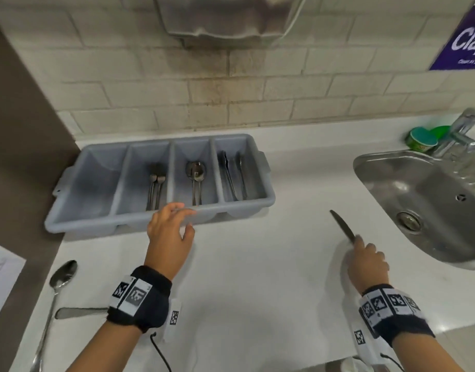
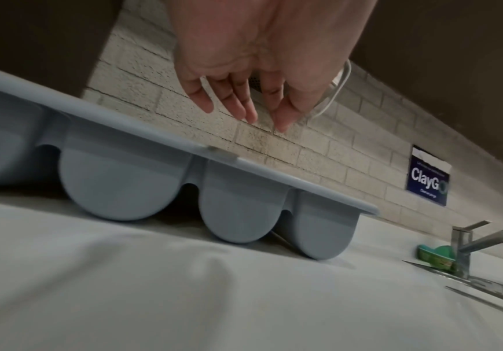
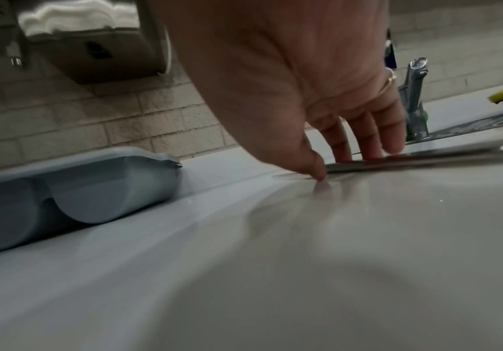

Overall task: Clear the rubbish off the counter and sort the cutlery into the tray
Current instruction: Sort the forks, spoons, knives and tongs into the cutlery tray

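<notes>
While the left hand (image 1: 170, 232) hovers with loose, spread fingers just above the near rim of the grey cutlery tray (image 1: 70, 221), holding nothing, the right hand (image 1: 367, 261) bends down onto a knife (image 1: 343, 227) on the white counter (image 1: 258, 264), its fingers and thumb set on either side of the handle; whether they have pinched it tight cannot be told. The knife lies flat near the sink (image 1: 386, 167) at the counter's right side, its long axis running from near-right to far-left, tip pointing toward the tray's right end. The tray has four compartments: the leftmost bare, the second with two forks (image 1: 155, 183), the third with two spoons (image 1: 195, 178), the rightmost with two or three dark pieces (image 1: 235, 175). Near the counter's front-left corner lie one large spoon (image 1: 60, 280), bowl away from the person, and one more piece (image 1: 75, 312) crosswise beside it.
</notes>
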A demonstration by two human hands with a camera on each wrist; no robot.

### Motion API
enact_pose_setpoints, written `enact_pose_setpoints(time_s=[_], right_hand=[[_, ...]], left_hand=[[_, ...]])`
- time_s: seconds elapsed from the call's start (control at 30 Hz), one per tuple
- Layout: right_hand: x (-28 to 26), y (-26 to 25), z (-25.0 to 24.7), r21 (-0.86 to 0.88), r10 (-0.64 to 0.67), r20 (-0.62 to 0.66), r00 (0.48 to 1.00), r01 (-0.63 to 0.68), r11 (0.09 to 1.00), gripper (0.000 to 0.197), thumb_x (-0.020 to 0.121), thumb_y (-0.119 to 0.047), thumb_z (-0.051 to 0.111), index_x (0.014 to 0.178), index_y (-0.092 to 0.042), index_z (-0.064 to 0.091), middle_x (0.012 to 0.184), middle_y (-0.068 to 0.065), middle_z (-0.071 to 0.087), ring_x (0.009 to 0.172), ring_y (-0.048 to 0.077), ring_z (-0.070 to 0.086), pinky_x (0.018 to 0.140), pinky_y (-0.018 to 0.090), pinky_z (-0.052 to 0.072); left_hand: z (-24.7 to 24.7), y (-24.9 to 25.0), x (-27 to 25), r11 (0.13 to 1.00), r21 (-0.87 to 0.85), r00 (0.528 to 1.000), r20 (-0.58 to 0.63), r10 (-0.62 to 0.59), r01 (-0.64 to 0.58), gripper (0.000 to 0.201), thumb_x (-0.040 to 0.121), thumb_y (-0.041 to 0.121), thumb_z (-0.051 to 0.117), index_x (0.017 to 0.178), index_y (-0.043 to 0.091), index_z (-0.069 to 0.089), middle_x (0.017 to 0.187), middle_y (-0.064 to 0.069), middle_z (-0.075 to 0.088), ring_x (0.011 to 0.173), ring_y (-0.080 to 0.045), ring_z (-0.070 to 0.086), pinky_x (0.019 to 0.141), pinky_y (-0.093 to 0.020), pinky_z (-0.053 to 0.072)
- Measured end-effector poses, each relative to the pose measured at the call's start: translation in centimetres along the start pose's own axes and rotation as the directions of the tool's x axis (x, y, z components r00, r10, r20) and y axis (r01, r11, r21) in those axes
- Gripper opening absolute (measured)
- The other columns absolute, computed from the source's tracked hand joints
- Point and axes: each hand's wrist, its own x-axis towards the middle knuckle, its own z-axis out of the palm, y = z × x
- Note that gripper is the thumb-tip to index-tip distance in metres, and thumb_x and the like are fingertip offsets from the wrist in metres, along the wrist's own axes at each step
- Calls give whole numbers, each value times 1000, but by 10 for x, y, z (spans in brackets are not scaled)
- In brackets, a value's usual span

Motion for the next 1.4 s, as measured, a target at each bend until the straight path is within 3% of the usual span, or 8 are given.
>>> enact_pose_setpoints(time_s=[0.33,0.37,0.5,0.67,0.87,1.0,1.2,1.4], right_hand=[[-14,31,16,12,-185,-34,982,186,983,21,76,16,38,66,16,56,62,27,51,50,40,54,39,48,51],[17,-50,6,-50,-565,-70,822,562,825,25,79,14,34,71,17,57,70,28,53,59,41,56,47,47,52],[-7,-59,-18,353,-388,67,919,342,871,22,83,8,51,105,12,52,93,27,52,71,38,54,63,37,38],[-40,-65,-38,372,-504,163,848,420,828,33,83,4,50,116,3,50,99,13,48,71,32,52,63,34,41],[-78,-137,-82,532,-774,312,551,573,623,24,90,-5,45,103,-25,41,94,-4,44,67,0,45,53,10,35],[-88,-218,-107,646,-864,215,455,597,475,13,90,-9,48,98,-20,48,85,-3,50,69,8,47,58,12,35],[-84,-378,-131,831,-891,131,435,442,338,23,91,-5,45,112,-14,41,67,1,56,55,15,52,41,24,40],[-88,-515,-111,735,-786,265,558,411,539,35,94,-11,46,125,4,38,87,18,65,34,13,61,34,26,52]], left_hand=[[-25,-55,-23,952,197,963,86,-254,233,65,67,-21,43,109,24,65,127,-3,55,116,-29,46,99,-42,39],[-70,-78,-103,756,289,807,-135,-575,587,67,66,-20,43,109,27,64,126,-1,55,115,-29,47,98,-43,41],[-75,-129,-125,751,422,811,61,-582,508,64,69,-12,44,105,38,59,121,1,58,111,-26,52,96,-43,48],[-62,-127,-123,839,409,885,137,-444,358,48,75,-11,49,102,25,66,114,2,62,105,-25,53,88,-39,47],[-74,-132,-122,854,458,890,242,-387,246,17,86,17,58,97,26,66,104,6,66,104,-20,52,79,-28,29],[-80,-142,-122,862,453,869,305,-390,228,18,91,22,51,106,22,61,104,2,66,99,-19,51,85,-29,36],[-102,-138,-131,880,160,878,111,-466,447,20,94,11,42,110,15,53,102,1,49,82,-21,56,84,-34,50],[-126,-129,-139,864,-173,852,-160,-498,473,25,93,16,49,94,41,44,95,12,56,85,-5,60,73,-19,47]])
